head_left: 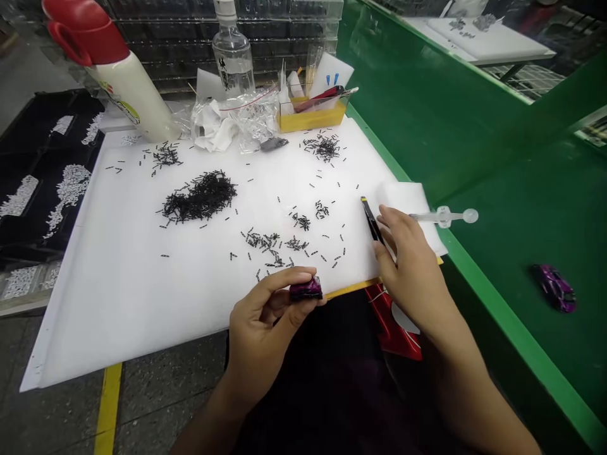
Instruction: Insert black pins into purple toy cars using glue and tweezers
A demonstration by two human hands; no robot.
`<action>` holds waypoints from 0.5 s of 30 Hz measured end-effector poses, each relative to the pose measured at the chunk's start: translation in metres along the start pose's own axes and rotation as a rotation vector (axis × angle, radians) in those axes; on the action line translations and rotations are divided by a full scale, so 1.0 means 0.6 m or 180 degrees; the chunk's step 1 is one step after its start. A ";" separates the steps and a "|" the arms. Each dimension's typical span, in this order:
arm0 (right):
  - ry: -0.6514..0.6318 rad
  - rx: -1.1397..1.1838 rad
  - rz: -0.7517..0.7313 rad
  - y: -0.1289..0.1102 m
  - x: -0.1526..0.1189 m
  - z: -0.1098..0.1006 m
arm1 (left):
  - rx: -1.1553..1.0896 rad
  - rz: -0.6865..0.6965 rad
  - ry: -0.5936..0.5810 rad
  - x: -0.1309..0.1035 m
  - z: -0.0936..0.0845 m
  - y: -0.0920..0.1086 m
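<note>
Light fell from above and was uneven: the white board shone palely, near glare in its middle, with soft, faint shadows. Past its left edge the black trays and the floor lay dim. A dull sheen marked the green surface. The purple toy car was blurred, and wide-angle stretching slanted the bottle near the top-left corner.

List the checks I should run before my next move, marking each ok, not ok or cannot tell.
1. Purple piece held in left hand: ok.
2. Tweezers near right hand: ok.
3. Right hand's grip closed on tweezers: cannot tell.
4. Black parts in one heap: not ok, several clusters and strays.
5. Syringe wholly over the board: not ok, one end juts past.
</note>
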State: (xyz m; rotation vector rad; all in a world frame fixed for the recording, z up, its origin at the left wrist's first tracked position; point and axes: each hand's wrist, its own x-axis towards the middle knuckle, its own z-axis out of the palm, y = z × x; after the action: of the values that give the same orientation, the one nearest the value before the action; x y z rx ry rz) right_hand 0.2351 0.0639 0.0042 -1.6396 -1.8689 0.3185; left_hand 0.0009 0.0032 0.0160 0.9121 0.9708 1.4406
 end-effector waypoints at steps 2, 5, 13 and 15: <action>0.0578 0.0242 0.0032 -0.006 -0.006 0.004 | 0.0071 -0.0103 0.0014 0.005 0.005 -0.004; 0.1887 0.0741 0.0201 -0.008 -0.004 0.004 | 0.0223 -0.0205 0.0067 0.011 0.011 -0.009; 0.1902 0.2072 0.0330 -0.018 0.026 -0.011 | 0.0620 -0.0172 0.0218 0.015 0.026 -0.017; 0.1733 0.2830 0.0188 -0.046 0.018 -0.025 | 0.0690 -0.0124 0.0134 0.015 0.026 -0.020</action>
State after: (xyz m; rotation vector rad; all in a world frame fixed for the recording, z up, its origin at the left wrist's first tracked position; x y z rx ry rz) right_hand 0.2216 0.0656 0.0346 -1.0129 -1.0274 0.5595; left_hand 0.0191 0.0139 0.0110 1.0172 1.1870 1.3441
